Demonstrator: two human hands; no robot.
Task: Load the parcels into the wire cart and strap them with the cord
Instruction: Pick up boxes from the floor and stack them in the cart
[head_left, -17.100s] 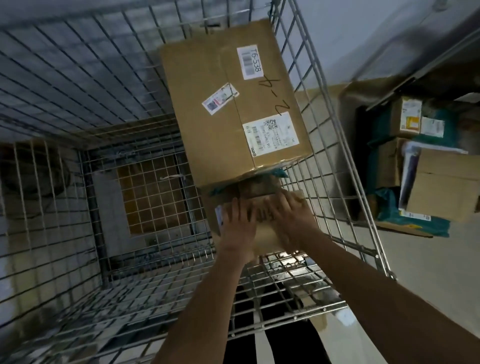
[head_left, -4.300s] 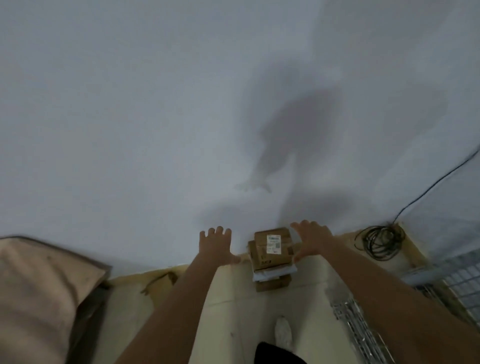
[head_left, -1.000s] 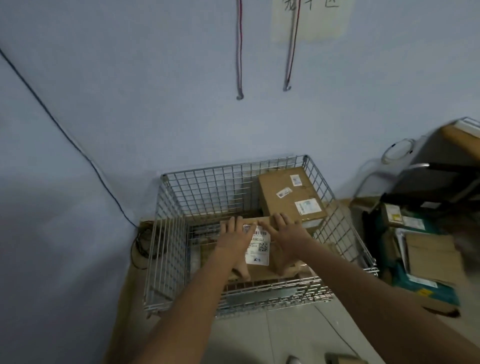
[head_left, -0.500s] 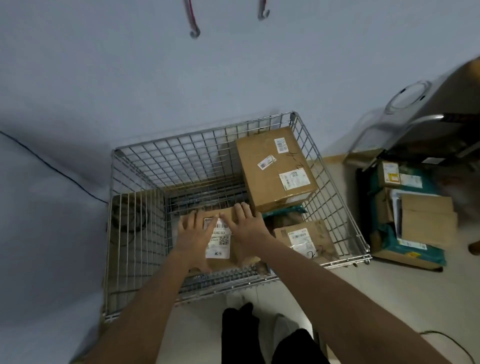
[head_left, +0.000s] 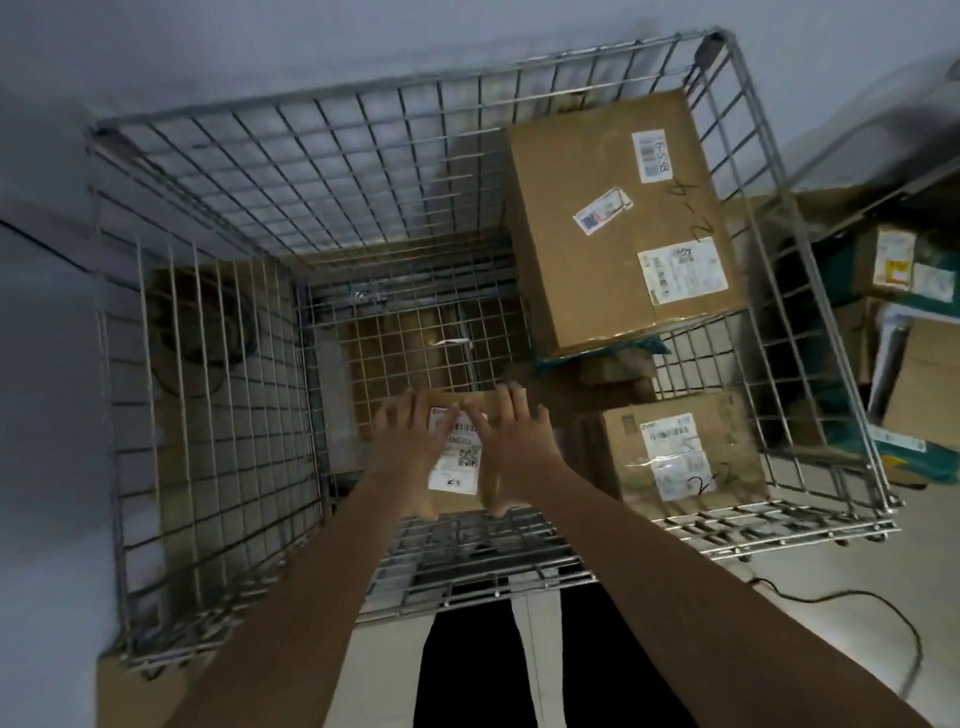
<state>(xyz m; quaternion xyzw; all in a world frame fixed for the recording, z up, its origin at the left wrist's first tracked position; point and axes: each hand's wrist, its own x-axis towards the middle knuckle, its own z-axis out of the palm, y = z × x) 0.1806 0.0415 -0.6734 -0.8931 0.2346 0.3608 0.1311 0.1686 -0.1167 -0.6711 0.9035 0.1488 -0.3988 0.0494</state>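
The wire cart (head_left: 363, 93) stands against a pale wall, seen from above. Both my hands are down inside it, near its front wall. My left hand (head_left: 408, 454) and my right hand (head_left: 517, 449) hold a small cardboard parcel (head_left: 457, 475) with a white label, fingers spread over its top and thumbs round its near edge. A large brown box (head_left: 618, 218) fills the cart's back right corner, on top of a teal bag (head_left: 597, 354). A medium labelled box (head_left: 680, 452) lies in the front right corner. I see no strapping cord.
A heap of other parcels (head_left: 914, 332) sits on the floor right of the cart. A coil of black cable (head_left: 202, 332) shows through the left mesh, and a black cable (head_left: 841, 597) trails on the floor at lower right. My dark trouser legs (head_left: 467, 670) touch the cart's front.
The view has dropped closer over the cart. Both hands have carried the small parcel lower inside it, toward the wire floor left of the medium box.
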